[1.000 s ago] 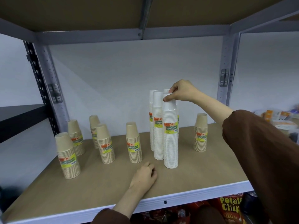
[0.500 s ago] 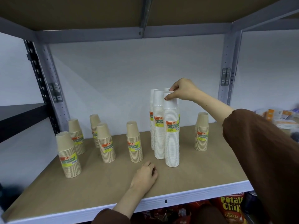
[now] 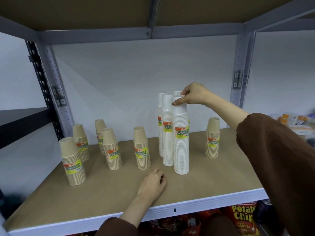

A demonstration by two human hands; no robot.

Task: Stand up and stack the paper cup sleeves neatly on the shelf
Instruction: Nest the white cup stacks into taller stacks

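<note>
Tall white paper cup sleeve (image 3: 181,147) with a yellow-green label stands upright on the brown shelf board (image 3: 213,176), close against other white sleeves (image 3: 167,142), its top pinched by the right hand (image 3: 194,95) with curled fingers, while the left hand (image 3: 152,183) rests loosely curled, empty, on the board.

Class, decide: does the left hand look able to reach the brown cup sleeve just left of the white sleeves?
Probably yes. The left hand rests on the shelf board right in front of that brown cup sleeve, with only bare board between them.
</note>
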